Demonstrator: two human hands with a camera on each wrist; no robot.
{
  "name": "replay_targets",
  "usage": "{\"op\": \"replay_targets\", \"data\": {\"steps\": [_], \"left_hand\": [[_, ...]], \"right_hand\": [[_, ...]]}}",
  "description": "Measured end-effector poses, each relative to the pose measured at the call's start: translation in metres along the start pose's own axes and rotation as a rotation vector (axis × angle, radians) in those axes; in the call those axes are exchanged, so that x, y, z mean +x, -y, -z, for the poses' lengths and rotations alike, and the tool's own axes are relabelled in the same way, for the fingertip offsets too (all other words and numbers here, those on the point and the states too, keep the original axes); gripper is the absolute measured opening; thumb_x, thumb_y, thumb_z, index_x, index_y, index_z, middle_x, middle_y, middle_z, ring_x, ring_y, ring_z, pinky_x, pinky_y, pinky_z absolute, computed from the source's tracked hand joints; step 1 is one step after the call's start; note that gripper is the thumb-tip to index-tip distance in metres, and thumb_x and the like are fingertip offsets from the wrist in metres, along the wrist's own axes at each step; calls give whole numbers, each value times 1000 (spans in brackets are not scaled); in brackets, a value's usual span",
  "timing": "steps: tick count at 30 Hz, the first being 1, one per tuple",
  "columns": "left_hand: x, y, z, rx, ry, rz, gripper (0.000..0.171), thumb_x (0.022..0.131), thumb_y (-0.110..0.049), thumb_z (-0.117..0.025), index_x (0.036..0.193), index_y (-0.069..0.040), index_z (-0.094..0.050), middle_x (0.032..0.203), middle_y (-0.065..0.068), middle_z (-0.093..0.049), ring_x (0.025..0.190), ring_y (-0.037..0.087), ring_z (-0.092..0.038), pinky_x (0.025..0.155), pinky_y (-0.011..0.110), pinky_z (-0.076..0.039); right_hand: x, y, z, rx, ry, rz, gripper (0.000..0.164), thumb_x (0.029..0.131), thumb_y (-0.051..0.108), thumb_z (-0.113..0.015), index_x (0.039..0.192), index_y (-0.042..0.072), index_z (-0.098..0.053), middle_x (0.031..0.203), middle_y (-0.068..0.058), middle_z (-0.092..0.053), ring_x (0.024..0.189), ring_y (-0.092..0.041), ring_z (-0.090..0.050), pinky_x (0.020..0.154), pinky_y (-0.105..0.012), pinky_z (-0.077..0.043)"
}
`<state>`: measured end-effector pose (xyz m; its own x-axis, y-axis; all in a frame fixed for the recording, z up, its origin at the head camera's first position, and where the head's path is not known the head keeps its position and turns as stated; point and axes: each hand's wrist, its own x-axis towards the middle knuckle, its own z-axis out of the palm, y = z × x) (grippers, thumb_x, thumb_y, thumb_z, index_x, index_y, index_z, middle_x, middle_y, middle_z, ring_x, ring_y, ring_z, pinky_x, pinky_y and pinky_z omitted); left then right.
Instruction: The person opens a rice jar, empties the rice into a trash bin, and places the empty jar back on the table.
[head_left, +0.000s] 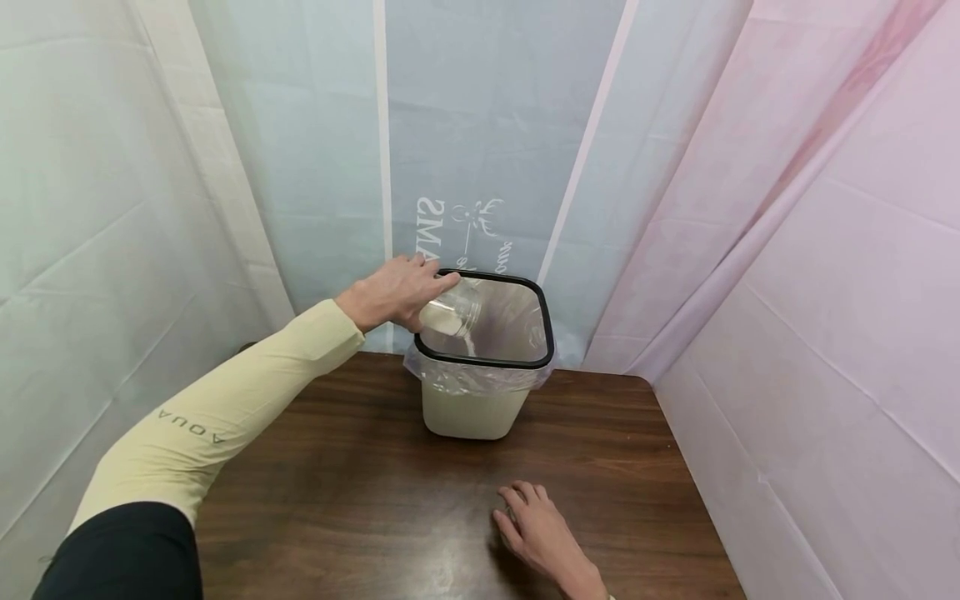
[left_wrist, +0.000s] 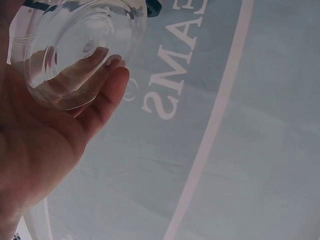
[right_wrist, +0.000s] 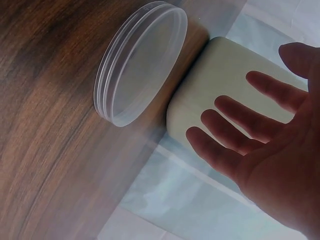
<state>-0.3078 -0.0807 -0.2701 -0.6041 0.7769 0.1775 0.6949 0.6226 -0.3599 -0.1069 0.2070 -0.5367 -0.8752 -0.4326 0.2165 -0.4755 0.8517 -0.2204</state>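
Note:
My left hand [head_left: 396,292] grips a clear jar [head_left: 463,302], tipped on its side with its mouth over the bin [head_left: 474,412]. White powder [head_left: 442,320] lies in the jar, and a thin stream of it falls past the rim. The left wrist view shows the jar's round base [left_wrist: 87,50] with fingers curled round it. Above the table, near its front, my right hand [head_left: 542,533] is relaxed, fingers apart and holding nothing. A clear round lid [right_wrist: 142,65] lies on the table near that hand; the hand mostly hides it in the head view.
The bin has a black rim ring [head_left: 551,333] and a clear plastic liner [head_left: 480,379] folded over its edge. It stands at the back of the dark wooden table [head_left: 352,500]. Pale fabric curtains [head_left: 315,167] hang behind and on both sides.

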Motion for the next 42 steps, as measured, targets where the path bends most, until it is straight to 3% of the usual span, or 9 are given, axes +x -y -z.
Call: {"op": "replay_targets", "data": {"steps": [23, 34, 42], "left_hand": [[2, -2, 9, 59, -12, 9, 78, 62, -36, -88, 126, -12, -52, 98, 15, -62, 86, 35, -61, 71, 46, -54], [11, -5, 13, 91, 94, 26, 85, 67, -28, -86, 141, -16, -45, 115, 16, -61, 101, 36, -60, 81, 47, -53], [16, -9, 17, 105, 105, 22, 89, 67, -33, -89, 142, -17, -43, 117, 16, -61, 105, 38, -59, 81, 48, -52]], "right_hand": [[0, 3, -1, 38, 64, 9, 32, 100, 33, -53, 122, 12, -64, 122, -14, -63, 110, -31, -58, 87, -48, -51], [-2, 2, -1, 47, 73, 2, 32, 100, 32, -54, 121, 11, -65, 121, -14, -63, 109, -32, -58, 87, -48, -51], [-3, 2, -1, 46, 75, 4, 33, 101, 34, -52, 121, 11, -65, 121, -13, -63, 109, -31, -58, 86, -47, -51]]}}
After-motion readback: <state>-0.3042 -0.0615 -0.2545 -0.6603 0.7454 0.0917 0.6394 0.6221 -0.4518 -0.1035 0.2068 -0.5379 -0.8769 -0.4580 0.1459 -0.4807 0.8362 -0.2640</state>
